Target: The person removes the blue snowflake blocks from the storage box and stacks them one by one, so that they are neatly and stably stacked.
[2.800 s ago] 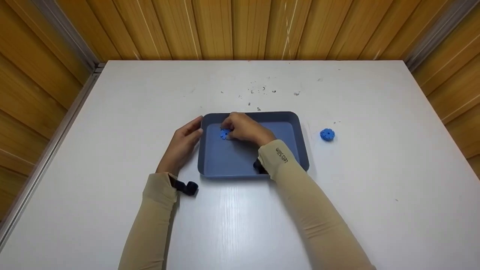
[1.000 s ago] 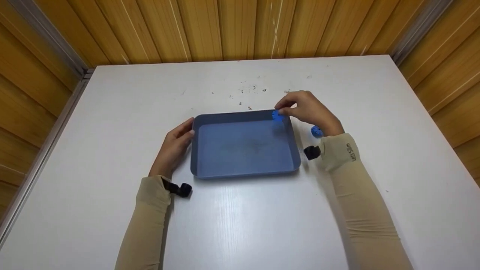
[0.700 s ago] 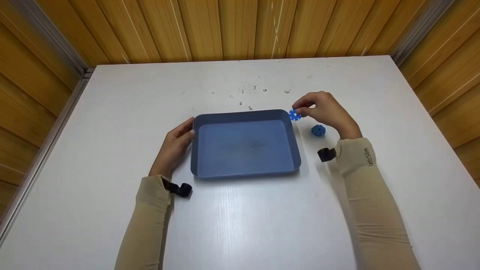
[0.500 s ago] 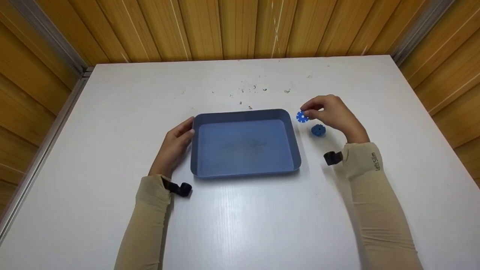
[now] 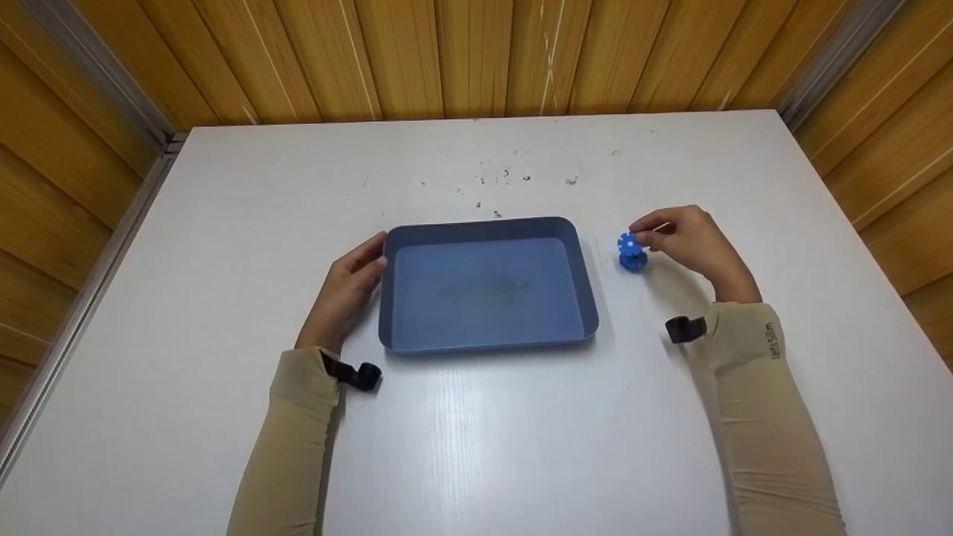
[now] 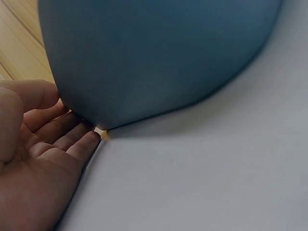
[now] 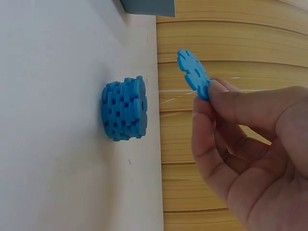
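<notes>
A blue notched plastic disc (image 7: 194, 73) with a small centre hole is pinched between the thumb and finger of my right hand (image 5: 692, 238). Just below it on the table stands a short stack of matching blue discs (image 7: 124, 109); a gap between disc and stack shows in the right wrist view. My left hand (image 5: 346, 290) lies against the left outer wall of a blue-grey rectangular tray (image 5: 484, 346). Its fingers (image 6: 72, 137) touch the tray's corner, loosely extended and not wrapped round it. No disc shows inside the tray, only a faint dark smudge on its floor.
The white table (image 5: 476, 439) reaches back to a wood-patterned wall (image 5: 476, 59). Small dark marks (image 5: 506, 179) spot the tabletop behind the tray. Black wrist cameras (image 5: 361, 376) stick out from both sleeves.
My right hand has lifted a disc out of the tray, carried it right over the rim and brought it above the stack. My left hand stays at the tray's left side.
</notes>
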`<state>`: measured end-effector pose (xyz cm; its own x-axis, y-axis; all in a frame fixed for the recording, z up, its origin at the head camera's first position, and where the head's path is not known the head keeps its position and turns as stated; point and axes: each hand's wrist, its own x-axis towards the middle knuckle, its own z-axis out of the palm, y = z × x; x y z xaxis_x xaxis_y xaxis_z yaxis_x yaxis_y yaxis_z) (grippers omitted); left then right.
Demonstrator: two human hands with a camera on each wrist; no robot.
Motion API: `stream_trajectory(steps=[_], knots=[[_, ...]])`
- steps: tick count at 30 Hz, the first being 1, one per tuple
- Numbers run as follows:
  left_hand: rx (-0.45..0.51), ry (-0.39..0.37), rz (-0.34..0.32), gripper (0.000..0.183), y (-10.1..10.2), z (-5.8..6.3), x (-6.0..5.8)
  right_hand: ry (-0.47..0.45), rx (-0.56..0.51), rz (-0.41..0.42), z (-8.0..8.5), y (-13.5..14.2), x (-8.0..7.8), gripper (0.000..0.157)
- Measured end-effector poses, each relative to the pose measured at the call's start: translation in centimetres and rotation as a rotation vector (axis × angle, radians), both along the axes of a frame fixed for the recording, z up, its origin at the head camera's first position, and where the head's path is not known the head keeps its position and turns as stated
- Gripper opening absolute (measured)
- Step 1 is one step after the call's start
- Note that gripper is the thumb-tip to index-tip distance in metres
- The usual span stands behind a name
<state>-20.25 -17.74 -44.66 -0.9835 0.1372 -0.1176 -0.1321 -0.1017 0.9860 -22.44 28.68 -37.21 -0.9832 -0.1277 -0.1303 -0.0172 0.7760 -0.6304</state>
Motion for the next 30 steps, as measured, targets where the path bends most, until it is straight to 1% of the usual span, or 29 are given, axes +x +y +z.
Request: stream_trajectory(steps=[6, 13, 22, 30], knots=[[-0.006, 0.006, 0.002, 0.051, 0.0, 0.0, 0.1, -0.001, -0.014, -0.011, -0.6, 0.5, 0.3, 0.024], [0.046, 0.001, 0.005, 0.051, 0.1, 0.0, 0.1, -0.016, -0.023, -0.037, -1.2, 1.0, 0.4, 0.025], [0.043, -0.003, 0.015, 0.051, 0.2, 0.1, 0.1, -0.029, -0.018, -0.034, -1.7, 1.5, 0.5, 0.029], [0.029, 0.003, 0.009, 0.051, 0.1, 0.0, 0.0, -0.049, -0.025, -0.033, -1.7, 1.6, 0.5, 0.032]])
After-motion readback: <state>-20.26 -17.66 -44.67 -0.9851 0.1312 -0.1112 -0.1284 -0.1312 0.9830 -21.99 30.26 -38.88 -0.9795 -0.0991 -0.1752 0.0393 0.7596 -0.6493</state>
